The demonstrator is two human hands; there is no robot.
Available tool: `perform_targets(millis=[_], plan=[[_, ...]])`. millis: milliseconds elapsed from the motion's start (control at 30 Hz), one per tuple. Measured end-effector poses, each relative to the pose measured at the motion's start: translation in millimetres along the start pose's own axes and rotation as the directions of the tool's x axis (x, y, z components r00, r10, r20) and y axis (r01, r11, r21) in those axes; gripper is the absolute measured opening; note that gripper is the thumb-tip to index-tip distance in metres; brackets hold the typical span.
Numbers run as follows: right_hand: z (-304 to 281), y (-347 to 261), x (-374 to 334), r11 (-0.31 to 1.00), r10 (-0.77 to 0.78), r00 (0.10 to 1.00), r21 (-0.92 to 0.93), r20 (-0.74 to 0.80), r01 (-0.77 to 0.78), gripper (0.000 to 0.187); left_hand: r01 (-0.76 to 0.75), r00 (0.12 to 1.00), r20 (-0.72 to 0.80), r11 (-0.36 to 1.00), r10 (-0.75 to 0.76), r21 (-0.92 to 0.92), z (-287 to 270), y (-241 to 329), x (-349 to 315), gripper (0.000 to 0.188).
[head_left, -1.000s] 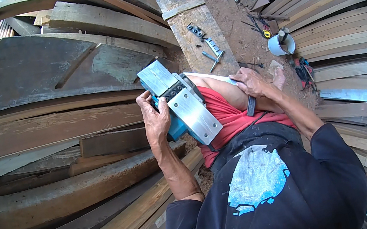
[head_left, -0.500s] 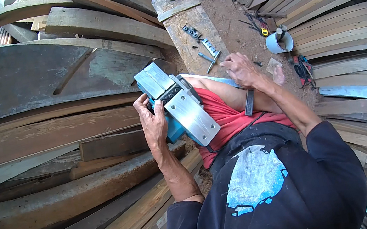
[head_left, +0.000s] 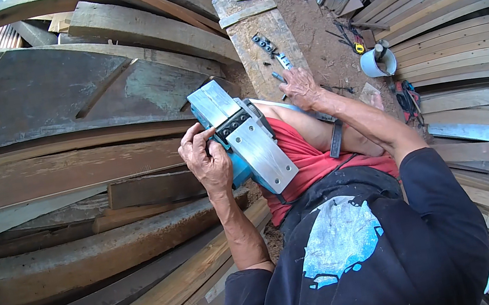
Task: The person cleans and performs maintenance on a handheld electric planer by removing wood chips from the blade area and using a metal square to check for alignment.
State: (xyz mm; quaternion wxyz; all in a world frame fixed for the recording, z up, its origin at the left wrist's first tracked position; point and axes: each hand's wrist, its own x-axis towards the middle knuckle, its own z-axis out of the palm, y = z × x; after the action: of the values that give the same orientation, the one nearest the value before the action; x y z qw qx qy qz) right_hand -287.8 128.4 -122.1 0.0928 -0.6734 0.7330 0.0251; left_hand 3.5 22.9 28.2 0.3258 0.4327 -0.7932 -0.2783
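An upturned electric planer (head_left: 259,160), teal with a silver sole, rests across my lap, its cutter head with dark bolts facing up. My left hand (head_left: 206,162) grips its side, fingertips by the cutter head. Over the near end of a wooden board, my right hand (head_left: 301,87) has its fingers closed on a T-handle wrench (head_left: 278,76); most of the wrench is hidden beneath the hand. Just beyond lie a dark bolted bar (head_left: 264,43) and a light metal piece (head_left: 285,60). What looks like a try square (head_left: 335,139) lies over my bare leg.
The dusty wooden board (head_left: 242,23) stretches away from me over sawdust. At right stand a white bucket (head_left: 378,63) holding tools, a yellow tape measure (head_left: 359,48) and red-and-black pliers (head_left: 405,98). Stacked timber (head_left: 67,175) crowds the left, with more planks (head_left: 456,46) on the right.
My right hand has moved left and down onto the T-handle wrench, which lay uncovered before. The fingers of my left hand have shifted slightly on the planer's side.
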Motion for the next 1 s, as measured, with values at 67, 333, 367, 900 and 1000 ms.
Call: perform_targets(millis=[67,333,367,900,1000], plan=[[5.7,-4.0,-1.4,1.0,0.007,0.999,-0.007,-0.047,-0.008,0.016,0.002,1.0,0.004,1.0,-0.001,-0.011,-1.7,-0.3,-0.4,0.03],[11.4,10.4,-2.9,0.995,-0.099,0.954,-0.035,-0.284,0.093,0.018,-0.014,1.0,-0.001,0.996,0.014,-0.088,2.7,-3.8,-0.9,0.03],[12.3,13.1,-1.1,1.0,-0.014,0.961,-0.008,-0.275,0.012,0.018,-0.007,1.0,0.002,0.995,0.007,-0.1,3.1,-3.2,-0.5,0.031],[-116.5,-88.0,-49.8,0.741,0.083,0.898,0.629,-0.432,0.234,0.05,-0.011,1.0,0.015,0.995,0.012,-0.097,0.9,0.8,2.5,0.032],[-109.5,-90.3,-44.9,0.752,0.065,0.911,0.62,-0.407,0.224,0.048,-0.012,1.0,0.013,0.996,0.013,-0.089,0.3,-1.8,1.3,0.031]])
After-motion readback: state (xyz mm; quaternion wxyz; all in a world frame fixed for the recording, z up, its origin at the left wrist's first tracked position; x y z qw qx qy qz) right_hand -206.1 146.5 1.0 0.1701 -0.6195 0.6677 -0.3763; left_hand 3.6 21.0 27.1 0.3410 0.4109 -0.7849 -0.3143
